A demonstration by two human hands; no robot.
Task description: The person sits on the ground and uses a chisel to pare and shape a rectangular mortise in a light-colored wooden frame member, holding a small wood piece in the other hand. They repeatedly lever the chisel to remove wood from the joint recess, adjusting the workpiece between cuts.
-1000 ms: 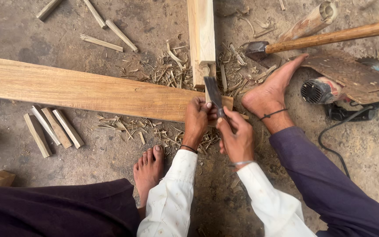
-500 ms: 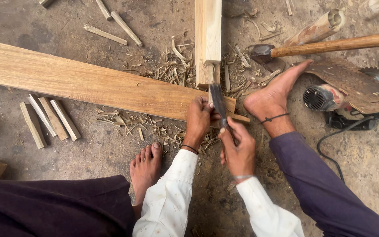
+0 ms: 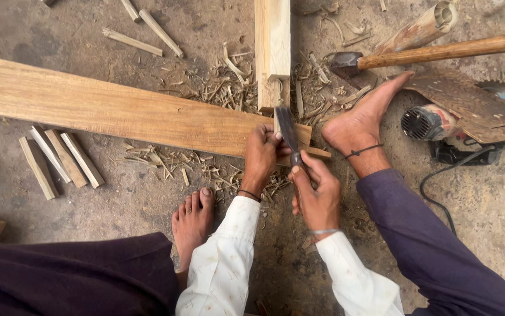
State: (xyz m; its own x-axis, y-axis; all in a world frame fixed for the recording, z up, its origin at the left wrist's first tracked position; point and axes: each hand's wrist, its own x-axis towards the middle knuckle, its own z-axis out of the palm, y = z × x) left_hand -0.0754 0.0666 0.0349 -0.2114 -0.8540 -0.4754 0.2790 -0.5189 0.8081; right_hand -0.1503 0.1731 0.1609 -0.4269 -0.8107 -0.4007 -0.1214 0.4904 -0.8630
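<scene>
A long wooden plank (image 3: 106, 108) lies across the concrete floor, its right end meeting an upright-running wooden post (image 3: 273, 41). My left hand (image 3: 261, 155) presses on the plank's right end. My right hand (image 3: 316, 190) is closed around the handle of a dark-bladed chisel (image 3: 285, 129), whose blade points at the joint between plank and post. My right foot (image 3: 362, 120) rests beside the joint, and my left foot (image 3: 194, 219) is flat on the floor below the plank.
Wood shavings litter the floor around the joint. An adze with a long wooden handle (image 3: 439, 51) lies at the upper right, above a power tool (image 3: 433, 122) with a black cord. Short wooden offcuts (image 3: 59, 158) lie at left.
The view has shifted slightly. My hands and the chisel stay at the joint, with the blade now a little higher on the post end.
</scene>
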